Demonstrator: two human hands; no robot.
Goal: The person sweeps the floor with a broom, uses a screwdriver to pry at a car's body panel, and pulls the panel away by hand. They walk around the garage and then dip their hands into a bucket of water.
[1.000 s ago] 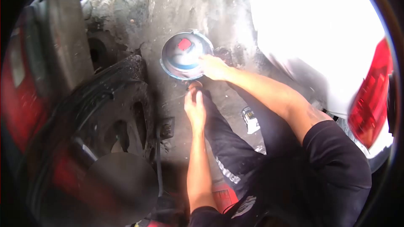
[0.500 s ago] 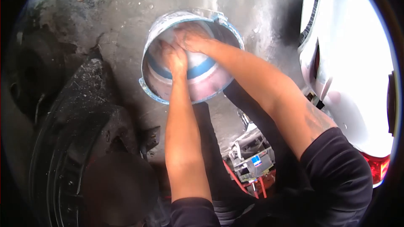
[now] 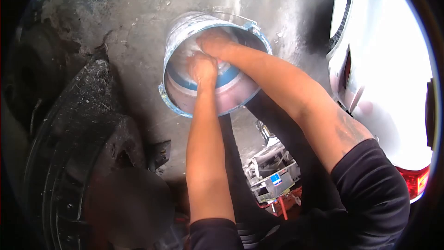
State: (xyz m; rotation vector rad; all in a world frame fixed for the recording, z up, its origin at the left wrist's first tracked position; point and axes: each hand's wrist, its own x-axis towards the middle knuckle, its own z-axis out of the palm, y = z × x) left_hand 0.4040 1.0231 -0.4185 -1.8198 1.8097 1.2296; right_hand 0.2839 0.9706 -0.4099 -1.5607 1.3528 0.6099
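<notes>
A bucket (image 3: 187, 24) with a blue rim and whitish smears stands on the floor, its mouth tilted toward me. Both my hands are inside it, in or at cloudy whitish liquid (image 3: 185, 50). My left hand (image 3: 202, 67) is bent at the wrist, its fingers blurred and partly hidden by the liquid. Just beyond and to the right, my right hand (image 3: 215, 45) reaches deeper, with its fingertips out of sight. The two hands are close together. Whether either holds anything does not show. A thin wire handle (image 3: 231, 15) lies over the bucket's far side.
On the right stands a white car body (image 3: 393, 65) with a red tail light (image 3: 414, 183). A large black plastic car part (image 3: 69, 153) lies on the left. Between my legs is a grey metal item with a blue-and-white label (image 3: 276, 179). The concrete floor (image 3: 138, 0) is stained.
My left hand has drawn back slightly toward me and right, its fingers now less stretched. My right hand stays deep in the bucket. The bucket appears slightly further right in view.
</notes>
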